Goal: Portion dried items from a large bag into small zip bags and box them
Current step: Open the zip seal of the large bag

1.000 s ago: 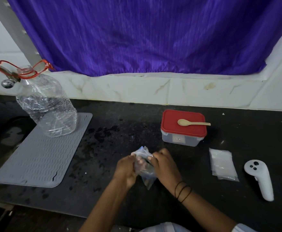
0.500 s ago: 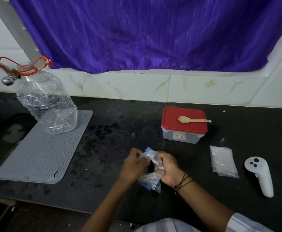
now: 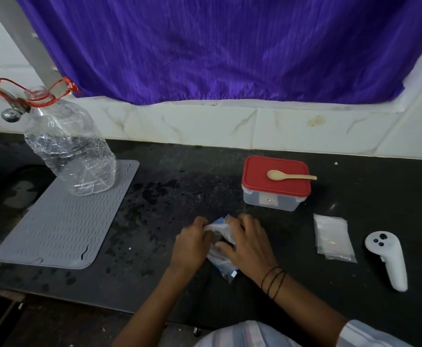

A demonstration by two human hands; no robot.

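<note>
Nearest the camera, the left hand (image 3: pixel 192 242) and right hand (image 3: pixel 248 244) are both gripping the large bag (image 3: pixel 221 256) low over the dark counter (image 3: pixel 170 196) — half a second ago its mouth was gaping between them, and now the right fingers are lying across it, so the opening step is probably still unfinished. Farther right the small zip bags (image 3: pixel 334 236) are lying flat and untouched, and beyond them the wooden spoon (image 3: pixel 290 176) is resting on the shut red-lidded box (image 3: pixel 275 194) — portioning is not yet starting.
</note>
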